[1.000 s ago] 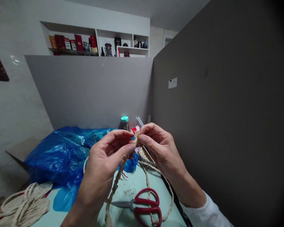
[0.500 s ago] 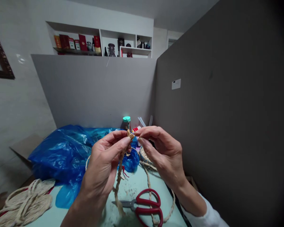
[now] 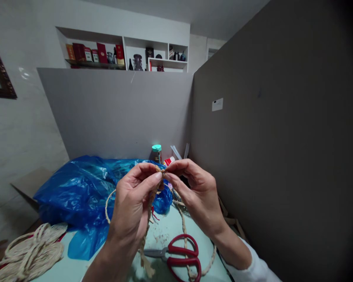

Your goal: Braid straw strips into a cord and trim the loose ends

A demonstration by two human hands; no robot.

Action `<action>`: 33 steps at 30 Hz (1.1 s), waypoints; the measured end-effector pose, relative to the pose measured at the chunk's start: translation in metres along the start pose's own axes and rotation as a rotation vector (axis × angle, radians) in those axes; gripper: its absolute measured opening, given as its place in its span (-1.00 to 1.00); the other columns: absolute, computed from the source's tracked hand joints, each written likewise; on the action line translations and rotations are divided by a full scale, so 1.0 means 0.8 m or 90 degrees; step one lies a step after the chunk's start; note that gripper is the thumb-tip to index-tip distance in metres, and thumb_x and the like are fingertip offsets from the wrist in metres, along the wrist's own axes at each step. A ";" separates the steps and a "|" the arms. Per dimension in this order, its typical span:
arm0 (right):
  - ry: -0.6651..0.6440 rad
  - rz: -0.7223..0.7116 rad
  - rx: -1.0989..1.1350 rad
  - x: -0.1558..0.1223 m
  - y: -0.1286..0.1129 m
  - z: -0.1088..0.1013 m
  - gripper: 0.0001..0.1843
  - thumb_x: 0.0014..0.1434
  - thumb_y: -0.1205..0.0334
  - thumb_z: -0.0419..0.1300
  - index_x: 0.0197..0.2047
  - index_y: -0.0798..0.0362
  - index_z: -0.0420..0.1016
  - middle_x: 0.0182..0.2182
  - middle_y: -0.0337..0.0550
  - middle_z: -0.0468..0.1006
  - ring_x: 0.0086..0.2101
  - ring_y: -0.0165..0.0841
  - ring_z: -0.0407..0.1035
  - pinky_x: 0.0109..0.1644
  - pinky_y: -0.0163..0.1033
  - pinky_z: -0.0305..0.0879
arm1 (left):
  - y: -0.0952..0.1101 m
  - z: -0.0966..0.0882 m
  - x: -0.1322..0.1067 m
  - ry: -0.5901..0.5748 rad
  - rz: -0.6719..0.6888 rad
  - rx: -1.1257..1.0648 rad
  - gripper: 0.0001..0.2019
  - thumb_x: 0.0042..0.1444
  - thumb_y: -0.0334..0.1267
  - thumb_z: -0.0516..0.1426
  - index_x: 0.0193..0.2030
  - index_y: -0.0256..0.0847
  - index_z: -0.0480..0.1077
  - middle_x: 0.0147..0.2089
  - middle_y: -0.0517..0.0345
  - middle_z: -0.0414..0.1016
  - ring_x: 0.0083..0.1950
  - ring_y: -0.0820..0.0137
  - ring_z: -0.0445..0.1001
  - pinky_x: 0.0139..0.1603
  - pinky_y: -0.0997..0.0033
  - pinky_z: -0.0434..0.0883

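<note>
My left hand (image 3: 135,199) pinches a tan braided cord (image 3: 149,219) between thumb and fingertips, and the cord's frayed tail hangs down beside the palm. My right hand (image 3: 195,196) meets it at the same spot, its thumb and forefinger closed on the cord's upper end. The exact strand under the right fingertips is mostly hidden. Below the hands, red-handled scissors (image 3: 173,252) lie on the pale green tabletop (image 3: 161,229), blades pointing left. A longer run of cord (image 3: 184,223) trails down past the scissors' handles.
A large blue plastic bag (image 3: 76,192) covers the table's back left. Coiled cream cord (image 3: 32,252) lies at the front left. Behind the hands stands a jar with a turquoise lid (image 3: 156,149). Grey partitions (image 3: 117,109) rise behind and to the right.
My right hand has moved left and closed in on the left hand's fingertips. The hanging cord tail has swung slightly left.
</note>
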State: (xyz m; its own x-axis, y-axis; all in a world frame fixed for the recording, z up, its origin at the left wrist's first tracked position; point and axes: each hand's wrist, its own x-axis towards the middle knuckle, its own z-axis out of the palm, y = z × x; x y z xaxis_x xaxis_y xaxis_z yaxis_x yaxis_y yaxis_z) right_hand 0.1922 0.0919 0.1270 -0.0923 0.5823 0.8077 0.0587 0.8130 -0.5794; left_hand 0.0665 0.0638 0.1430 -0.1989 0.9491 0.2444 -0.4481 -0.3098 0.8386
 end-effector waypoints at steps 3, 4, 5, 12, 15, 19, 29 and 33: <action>0.003 -0.086 -0.085 -0.001 -0.001 0.002 -0.95 0.22 0.37 0.20 -0.28 0.03 0.42 -0.36 -0.17 0.52 -0.32 -0.36 0.41 -0.20 -0.23 0.36 | -0.002 -0.001 0.003 0.006 -0.006 -0.005 -0.85 -0.13 -0.41 0.32 -0.39 -0.24 0.46 -0.43 0.25 0.48 -0.44 0.54 0.43 -0.39 0.62 0.36; 0.001 -0.118 -0.108 0.000 -0.002 0.003 -0.93 0.22 0.39 0.18 -0.28 0.03 0.41 -0.35 -0.15 0.52 -0.31 -0.35 0.40 -0.20 -0.21 0.36 | -0.003 -0.002 0.005 0.005 -0.006 -0.005 -0.85 -0.13 -0.41 0.32 -0.40 -0.24 0.46 -0.43 0.25 0.47 -0.46 0.55 0.43 -0.40 0.62 0.36; -0.002 -0.152 -0.124 0.000 -0.001 0.003 -0.90 0.21 0.42 0.17 -0.27 0.03 0.41 -0.34 -0.14 0.52 -0.31 -0.34 0.40 -0.19 -0.20 0.36 | -0.003 -0.002 0.006 0.003 -0.004 -0.004 -0.86 -0.13 -0.42 0.32 -0.40 -0.24 0.46 -0.44 0.26 0.47 -0.47 0.56 0.42 -0.41 0.62 0.35; -0.143 -0.363 -0.174 0.006 0.008 -0.011 -0.71 0.20 0.54 0.13 -0.07 0.02 0.43 -0.26 -0.11 0.58 -0.28 -0.34 0.38 -0.14 -0.15 0.37 | 0.004 -0.011 0.013 -0.044 -0.010 0.064 -0.87 -0.19 -0.41 0.34 -0.46 -0.27 0.48 -0.48 0.25 0.47 -0.48 0.55 0.40 -0.44 0.60 0.37; -0.157 -0.358 -0.181 0.009 0.011 -0.018 -0.69 0.23 0.50 0.13 -0.03 -0.03 0.44 -0.24 -0.14 0.59 -0.24 -0.31 0.39 -0.08 -0.11 0.37 | 0.008 -0.016 0.018 -0.093 -0.009 0.129 -0.87 -0.17 -0.39 0.35 -0.45 -0.29 0.51 -0.48 0.20 0.50 -0.47 0.52 0.43 -0.41 0.58 0.39; -0.098 -0.215 -0.164 0.011 0.009 -0.016 -0.84 0.25 0.38 0.18 -0.12 -0.02 0.48 -0.21 -0.11 0.56 -0.19 -0.30 0.40 -0.06 -0.13 0.36 | 0.009 -0.017 0.020 -0.083 -0.004 0.147 -0.88 -0.17 -0.37 0.36 -0.45 -0.30 0.53 -0.51 0.17 0.53 -0.49 0.49 0.45 -0.40 0.54 0.41; -0.052 0.049 -0.038 0.006 0.016 -0.001 -0.94 0.21 0.25 0.21 -0.28 0.04 0.40 -0.35 -0.20 0.47 -0.33 -0.39 0.36 -0.21 -0.27 0.34 | -0.010 -0.006 0.020 -0.028 0.015 0.051 -0.86 -0.21 -0.40 0.37 -0.47 -0.29 0.52 -0.48 0.17 0.57 -0.46 0.49 0.49 -0.37 0.53 0.45; -0.027 0.147 0.063 0.009 0.024 0.002 -0.85 0.13 0.22 0.24 -0.38 0.06 0.34 -0.44 -0.26 0.39 -0.43 -0.45 0.31 -0.33 -0.33 0.31 | -0.022 -0.004 0.021 -0.025 0.074 0.055 -0.92 -0.13 -0.42 0.33 -0.46 -0.26 0.52 -0.47 0.23 0.54 -0.47 0.51 0.46 -0.37 0.55 0.43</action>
State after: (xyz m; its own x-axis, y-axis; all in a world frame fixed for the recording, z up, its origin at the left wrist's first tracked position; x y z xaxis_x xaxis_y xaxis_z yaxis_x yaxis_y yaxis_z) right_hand 0.1907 0.1116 0.1219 -0.1301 0.7501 0.6484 -0.0150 0.6524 -0.7577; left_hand 0.0684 0.0850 0.1311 -0.2101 0.9093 0.3591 -0.3471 -0.4128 0.8421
